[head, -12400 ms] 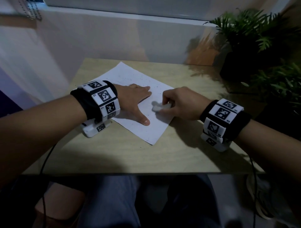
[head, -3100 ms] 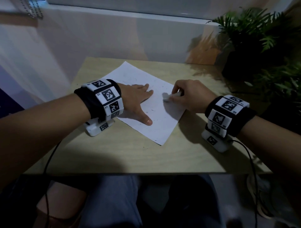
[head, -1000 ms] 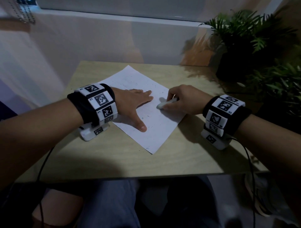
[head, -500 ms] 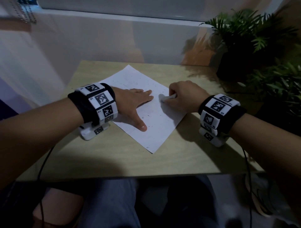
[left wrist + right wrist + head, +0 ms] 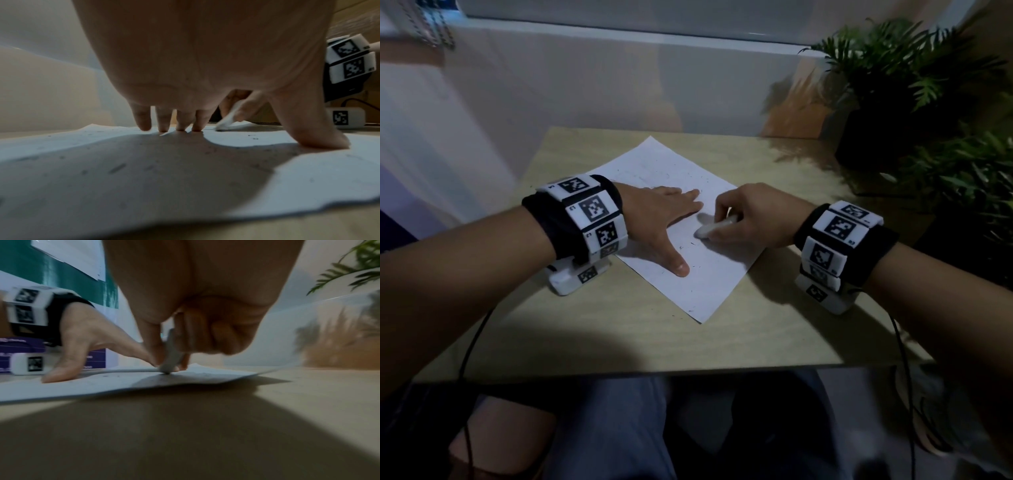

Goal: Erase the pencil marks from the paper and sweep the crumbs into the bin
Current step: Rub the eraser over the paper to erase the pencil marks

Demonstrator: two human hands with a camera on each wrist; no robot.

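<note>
Rubbing from above, my right hand (image 5: 750,216) pinches the eraser (image 5: 710,229) against the paper (image 5: 709,274) mid-table, while my left hand (image 5: 664,219) lies flat, fingers spread. At the left wrist, fingertips (image 5: 144,126) pin the sheet; I should press firmly. At the right wrist, the eraser (image 5: 171,356) tip touches paper; short strokes suit. No bin shows.

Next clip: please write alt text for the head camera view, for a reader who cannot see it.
A person's right hand pinches a white eraser against a sheet of paper on a wooden table, while the left hand lies flat on the sheet, fingers spread. Dark specks dot the paper; potted plants stand at the table's far right.
</note>
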